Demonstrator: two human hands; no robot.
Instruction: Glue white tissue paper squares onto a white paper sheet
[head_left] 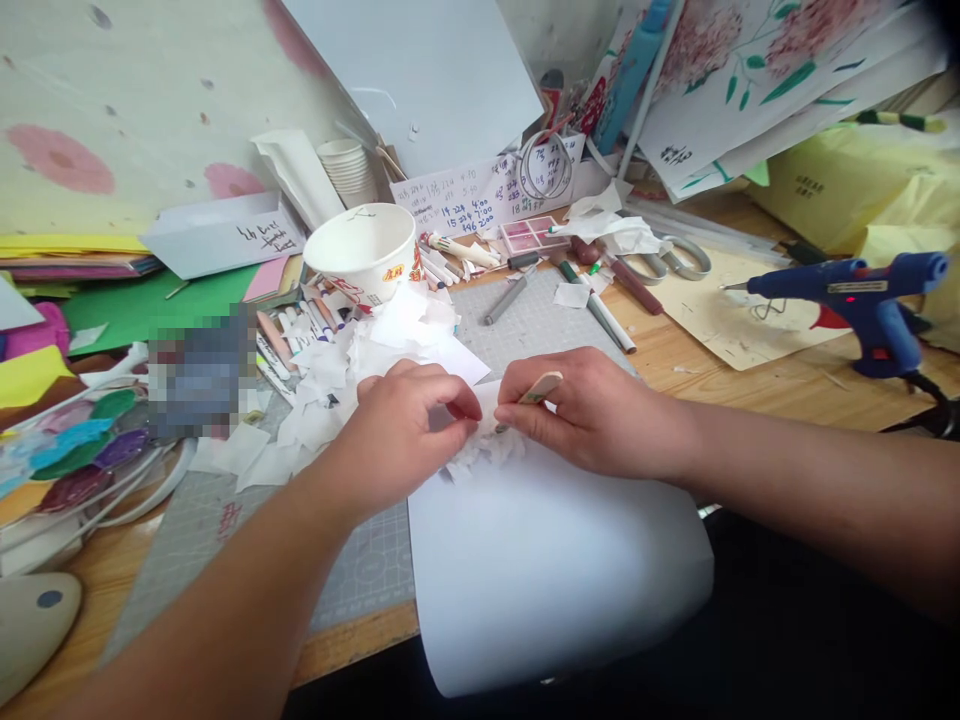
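Observation:
My right hand (577, 410) grips a flat wooden craft stick (546, 386), its rounded end rising past the thumb and its lower tip down among small white paper pieces. Opposite it, my left hand (412, 425) has thumb and index finger closed together in a pinch; what lies between them, if anything, is hidden. Both hands are over a large white sheet (555, 570) that hangs curling past the table's front edge. Crumpled white paper bits (486, 455) cluster on the sheet directly under the fingers. A bigger heap of torn paper scraps (401, 335) is behind the left hand.
A paper bucket (360, 250) stands behind the scraps, with several markers (300, 325) beside it. A grey cutting mat (360, 565) lies beneath. At right are a blue hot glue gun (847, 295) and scissors (675, 260). Paint palettes (82, 455) sit at left.

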